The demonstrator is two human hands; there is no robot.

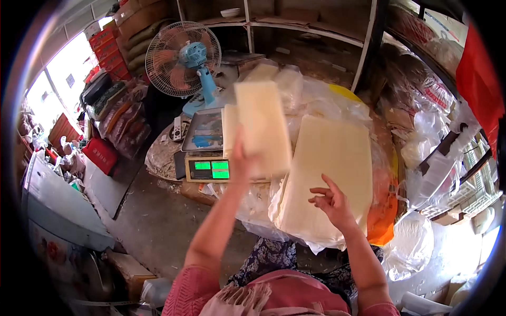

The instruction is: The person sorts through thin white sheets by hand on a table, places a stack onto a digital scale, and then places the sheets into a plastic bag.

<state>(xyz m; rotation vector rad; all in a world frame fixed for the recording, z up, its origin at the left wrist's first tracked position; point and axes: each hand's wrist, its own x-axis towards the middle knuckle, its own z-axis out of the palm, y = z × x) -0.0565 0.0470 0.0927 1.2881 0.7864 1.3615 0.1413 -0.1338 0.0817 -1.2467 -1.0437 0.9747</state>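
My left hand grips the edge of a folded pale-yellow sheet stack, blurred, held up over the right part of a digital scale with lit green displays. Another pale folded piece shows beside it at the scale's metal tray. My right hand is over a large stack of pale-yellow thin sheets, fingers spread and partly bent, holding nothing. Whether its fingertips touch the stack I cannot tell. The sheets' layered edges show along the stack's left side.
A blue desk fan stands behind the scale, with a remote control to the scale's left. Clear plastic bags lie behind the large stack. An orange bag hangs at the table's right edge. Wooden shelves rise at the back.
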